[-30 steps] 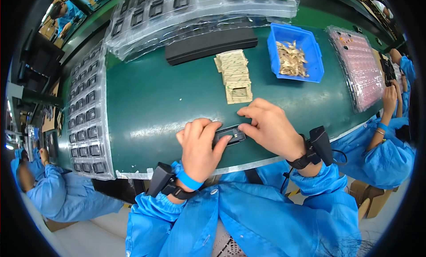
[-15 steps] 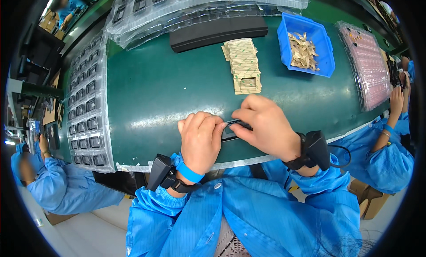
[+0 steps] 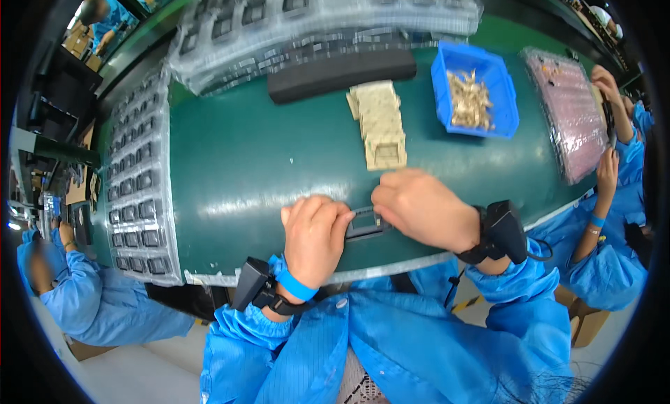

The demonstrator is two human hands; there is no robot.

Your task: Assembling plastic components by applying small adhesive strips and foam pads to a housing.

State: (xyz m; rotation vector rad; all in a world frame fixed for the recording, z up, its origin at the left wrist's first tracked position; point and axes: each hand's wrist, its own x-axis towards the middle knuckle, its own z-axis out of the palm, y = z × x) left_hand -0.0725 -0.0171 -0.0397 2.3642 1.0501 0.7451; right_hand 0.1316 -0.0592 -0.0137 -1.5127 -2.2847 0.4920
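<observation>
A small black rectangular frame (image 3: pixel 363 230) with a window-like opening is held low over the green table, between my two hands. My left hand (image 3: pixel 314 233) is closed on its left end, thumb and fingers pressed together. My right hand (image 3: pixel 424 208) is pinched at its right end, with the fingertips partly hidden behind the knuckles. Just beyond my hands lies a fanned stack of cream adhesive-backed pieces (image 3: pixel 380 125), the nearest with a rectangular cutout. Farther right stands a blue bin (image 3: pixel 509 100) holding small crumpled tan strips (image 3: pixel 471 100).
Clear plastic trays of black frames lie at the left (image 3: pixel 136 188) and far side (image 3: pixel 293 27). A long black block (image 3: pixel 342 75) sits before the far trays. At the right is a pink tray in clear wrap (image 3: pixel 569 118). Co-workers in blue sit on both sides.
The black frame has turned from nearly edge-on to flatter, and its opening now shows. My right hand has shifted slightly at its end. The whole view has tilted, so the table appears lower.
</observation>
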